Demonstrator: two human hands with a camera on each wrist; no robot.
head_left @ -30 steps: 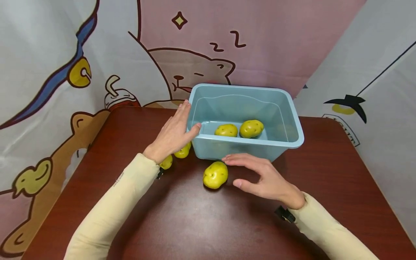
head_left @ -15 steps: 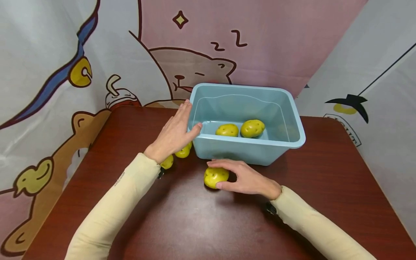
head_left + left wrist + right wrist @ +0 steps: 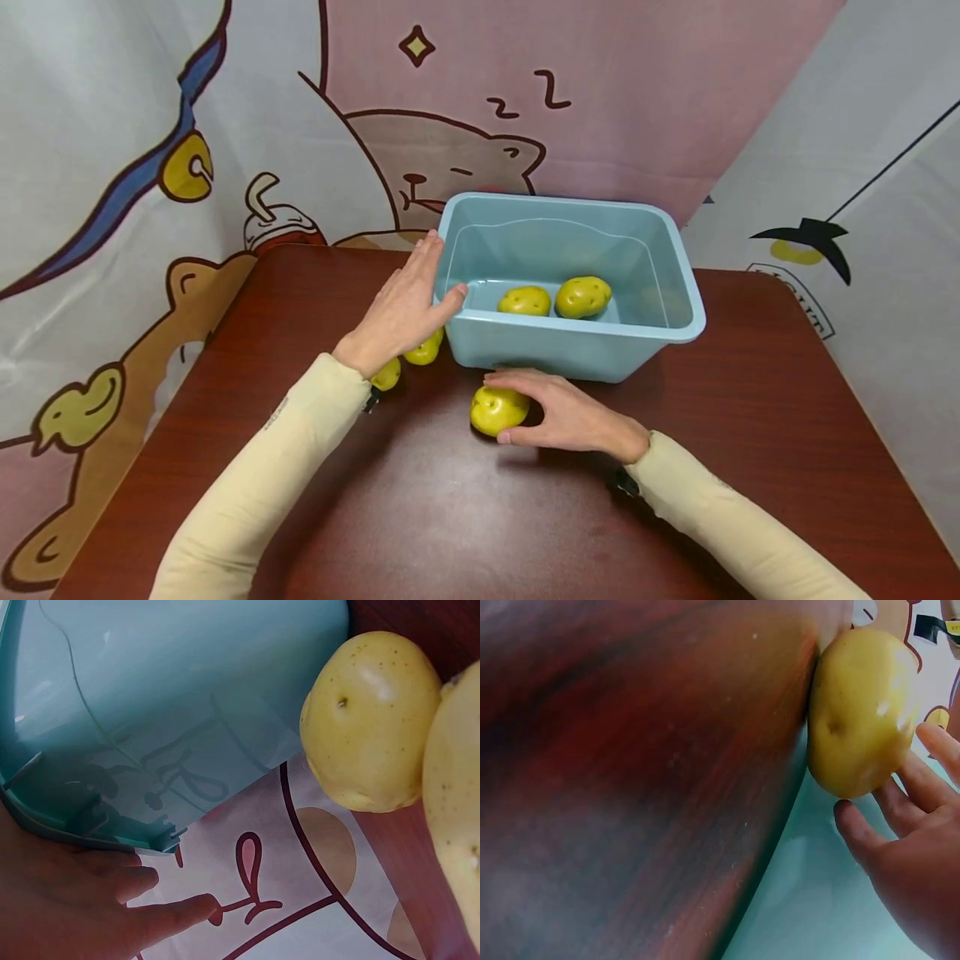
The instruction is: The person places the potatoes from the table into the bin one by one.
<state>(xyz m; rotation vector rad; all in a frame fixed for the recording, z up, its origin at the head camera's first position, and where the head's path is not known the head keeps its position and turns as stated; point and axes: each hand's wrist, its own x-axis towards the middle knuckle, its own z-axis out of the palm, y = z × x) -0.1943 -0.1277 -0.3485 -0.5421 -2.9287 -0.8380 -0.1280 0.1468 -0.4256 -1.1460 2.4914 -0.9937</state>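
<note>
Up front on the desk (image 3: 450, 517), the right hand (image 3: 577, 417) has its thumb and fingers curled round a yellow potato (image 3: 495, 410), parted about its width, presumably for a decent grip. Two loose potatoes (image 3: 371, 720) sit off left. The left hand (image 3: 401, 308) rests against the blue bin (image 3: 543, 346), fingers straight, probably steadying it. Two more potatoes (image 3: 583, 297) lie inside, cartoon curtain (image 3: 615, 100) behind.

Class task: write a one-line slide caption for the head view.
Right hand around a potato in front of a blue bin holding two more, left hand at the bin's side.
</note>
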